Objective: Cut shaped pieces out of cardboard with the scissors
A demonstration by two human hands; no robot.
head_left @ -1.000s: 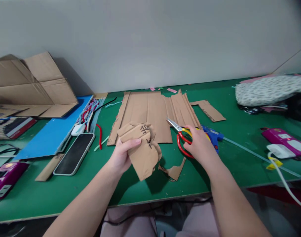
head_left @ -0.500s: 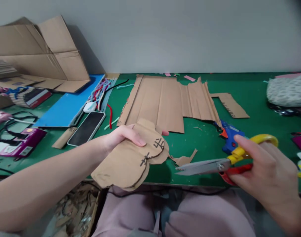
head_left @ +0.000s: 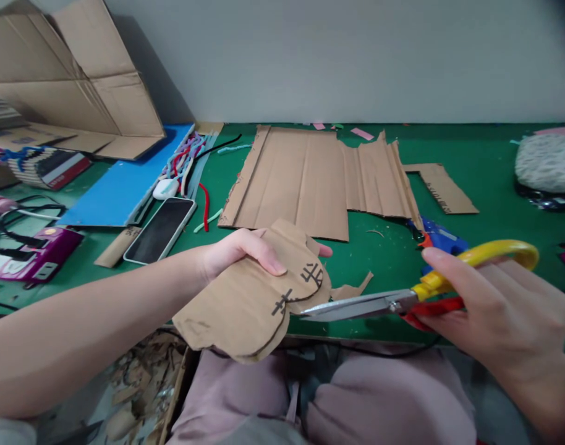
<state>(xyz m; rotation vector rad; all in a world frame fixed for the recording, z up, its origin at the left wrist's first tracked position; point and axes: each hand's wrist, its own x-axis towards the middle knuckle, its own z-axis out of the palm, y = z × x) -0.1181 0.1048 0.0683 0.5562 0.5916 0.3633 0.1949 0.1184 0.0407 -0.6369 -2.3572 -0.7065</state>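
My left hand [head_left: 252, 252] grips a stacked cardboard cutout [head_left: 236, 309] with a scalloped edge and black handwritten characters. The thumb lies on top; most of the other fingers are hidden beneath. My right hand [head_left: 500, 315] is closed round the yellow and red handles of a pair of scissors [head_left: 356, 305]. Their blades are nearly closed, with the tips close to the notch in the cutout's right edge; whether they touch it I cannot tell. Behind the blades lies a small cardboard scrap [head_left: 352, 288]. A blue glue gun [head_left: 442, 236] is partly hidden behind the scissors.
A large cardboard sheet [head_left: 287, 179] lies on the green table [head_left: 384, 247], with an L-shaped piece [head_left: 449, 188] to its right. At left are a phone [head_left: 161, 230], a blue board [head_left: 120, 191] and a purple power strip [head_left: 44, 256]. A box of scraps [head_left: 138, 383] stands below.
The scissors have moved left, bringing their tips close to the cutout's notch. The cutout has shifted slightly right and turned a little in my left hand's grip. The camera view has tilted slightly down.
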